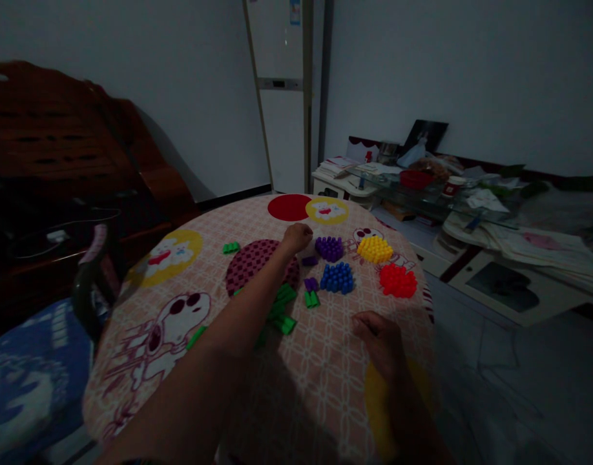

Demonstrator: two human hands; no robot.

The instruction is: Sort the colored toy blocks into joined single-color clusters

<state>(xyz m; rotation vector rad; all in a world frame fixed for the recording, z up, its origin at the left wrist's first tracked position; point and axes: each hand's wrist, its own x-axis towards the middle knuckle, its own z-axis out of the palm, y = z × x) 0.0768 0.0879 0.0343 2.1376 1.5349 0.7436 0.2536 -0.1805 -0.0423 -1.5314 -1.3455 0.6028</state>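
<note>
My left hand [297, 237] reaches across the table, fingers curled closed, just left of a cluster of purple pegged toy pieces [329, 248]. Whatever it may hold is hidden. Below it lie loose purple pieces [310, 261] and a small green piece [312, 298]. My right hand [380, 337] rests closed nearer to me, with nothing showing in it. Beyond it are blue pieces [337, 278], red pieces [398, 280] and yellow pieces [374, 248], each colour grouped. Several green blocks [283, 309] lie partly behind my left forearm.
A patterned cloth covers the round table [325, 387]. A chair [95, 278] with a blue cushion stands at the left, a wooden bench [59, 135] behind it. On the right is a cluttered cabinet [500, 284]; a tall white appliance [284, 129] stands at the back.
</note>
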